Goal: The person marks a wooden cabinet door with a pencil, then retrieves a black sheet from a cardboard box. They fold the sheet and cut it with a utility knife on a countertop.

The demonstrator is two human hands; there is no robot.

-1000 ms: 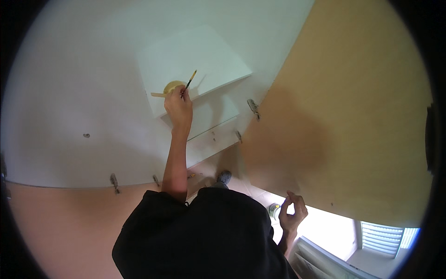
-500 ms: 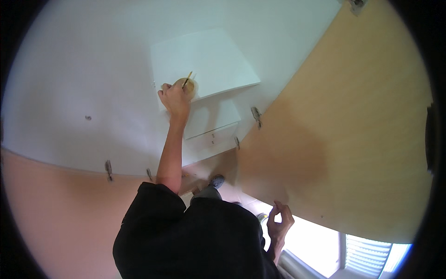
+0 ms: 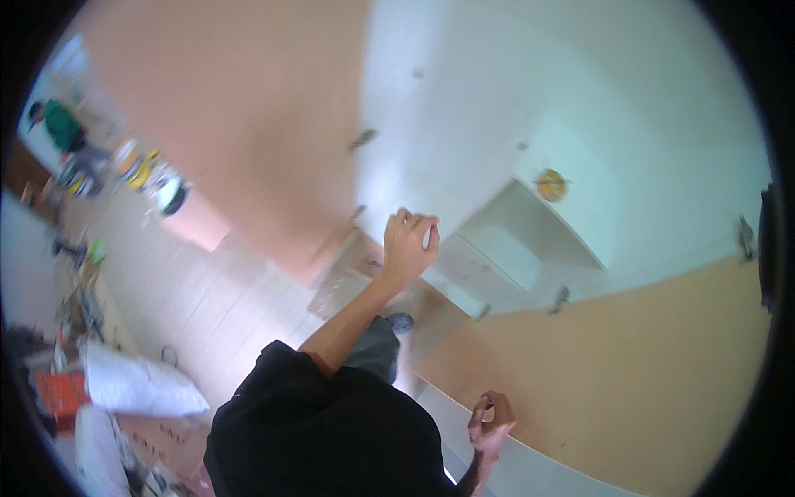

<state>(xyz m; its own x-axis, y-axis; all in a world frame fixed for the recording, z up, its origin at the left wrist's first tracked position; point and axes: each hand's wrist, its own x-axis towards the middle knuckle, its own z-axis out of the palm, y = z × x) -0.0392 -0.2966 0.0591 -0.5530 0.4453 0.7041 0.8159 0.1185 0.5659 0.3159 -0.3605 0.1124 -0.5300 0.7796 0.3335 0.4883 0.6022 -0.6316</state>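
Note:
My left hand (image 3: 410, 248) is raised in front of the white cabinet interior (image 3: 447, 141), its fingers curled and the thumb bent toward them. Anything held inside it is too small or hidden to make out. Apart from it, a round yellowish thing (image 3: 552, 185), with what looks like a thin stick across it, rests on the white shelf (image 3: 580, 219). Low on the right, my right hand (image 3: 491, 421) is beside the edge of the tan cabinet door (image 3: 613, 356). Its thumb and fingers meet in a ring; whether something is pinched there does not show.
Another tan door (image 3: 248, 124) stands open on the left. Metal hinges (image 3: 561, 298) stick out along the cabinet edges. Buckets (image 3: 132, 164), white sacks (image 3: 141, 383) and a cardboard box (image 3: 161, 443) are on the floor at left. A person in green (image 3: 62, 124) is far off.
My left hand has left the round yellowish thing, which stays on the shelf. The view has swung left, bringing the room, sacks and another person into sight. My right hand stays near the door edge.

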